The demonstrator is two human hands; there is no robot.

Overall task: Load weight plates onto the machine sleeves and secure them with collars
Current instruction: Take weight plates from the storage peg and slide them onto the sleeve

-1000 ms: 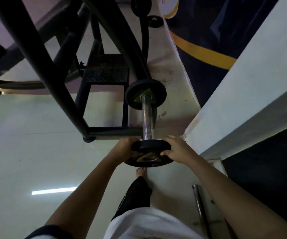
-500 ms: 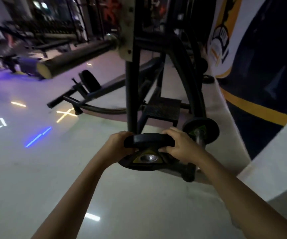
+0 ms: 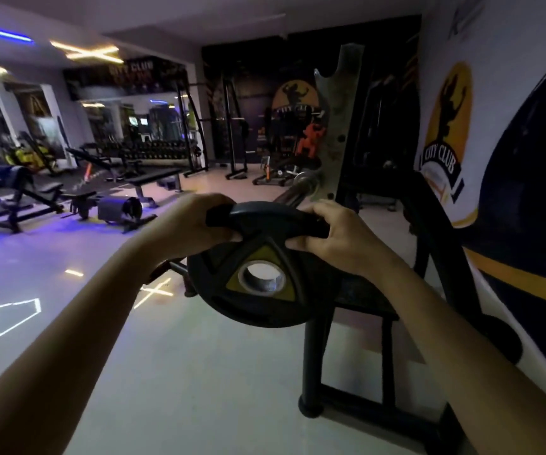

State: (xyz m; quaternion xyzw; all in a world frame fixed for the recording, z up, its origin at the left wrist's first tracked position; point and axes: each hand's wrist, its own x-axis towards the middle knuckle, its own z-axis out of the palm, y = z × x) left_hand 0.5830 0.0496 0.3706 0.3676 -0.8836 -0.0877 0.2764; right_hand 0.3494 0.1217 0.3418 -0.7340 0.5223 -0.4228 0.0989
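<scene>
A black weight plate (image 3: 251, 300) with a yellow triangle around its steel-lined centre hole is held up at chest height, its face tilted toward me. My left hand (image 3: 196, 224) grips the upper left of its rim and my right hand (image 3: 334, 238) grips the upper right. Just behind the plate, a chrome machine sleeve (image 3: 301, 187) sticks out from a grey metal upright (image 3: 337, 126). The sleeve's near end is hidden by the plate's top edge. No collar is in view.
The black machine frame (image 3: 314, 366) stands on the pale floor at right, close under my right arm. A wall with a yellow club logo (image 3: 449, 126) runs along the right. Benches (image 3: 140, 178) and racks (image 3: 232, 139) fill the far left and back.
Both hands have lifted the plate from a low storage peg near the floor to chest height. My view rose from the floor to the room, and the plate's face now tilts toward me.
</scene>
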